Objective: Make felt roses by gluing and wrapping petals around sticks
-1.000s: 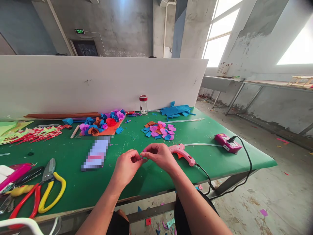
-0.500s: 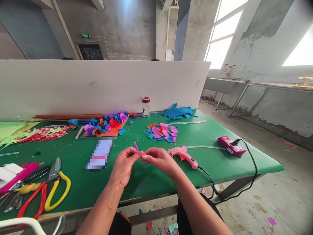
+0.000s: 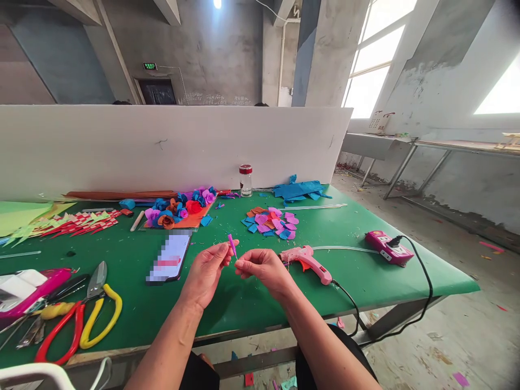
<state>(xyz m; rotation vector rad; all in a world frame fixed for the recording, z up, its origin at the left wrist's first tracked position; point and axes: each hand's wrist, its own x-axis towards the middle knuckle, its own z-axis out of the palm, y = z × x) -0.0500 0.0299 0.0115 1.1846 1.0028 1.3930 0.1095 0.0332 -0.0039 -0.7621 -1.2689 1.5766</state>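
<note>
A small, narrow roll of purple paper stands nearly upright between my hands, above the green table. Thumb and forefinger of my right hand pinch its thin lower end. My left hand has its fingers curled against the roll from the left, its thumb close by. Just right of my right hand lies a pink glue gun with a clear glue stick in its back. Beyond the hands is a pile of purple, blue and orange paper petals. Finished paper roses lie further left.
A phone lies left of my hands. Red-and-yellow-handled shears rest at the left front. Against the white board stand a red-lidded jar and blue crepe paper. A pink power socket with a black cord sits at right.
More of the purple roll shows now, as my left fingers have shifted and loosened around it. My right hand keeps its pinch. The whole view has shifted slightly.
</note>
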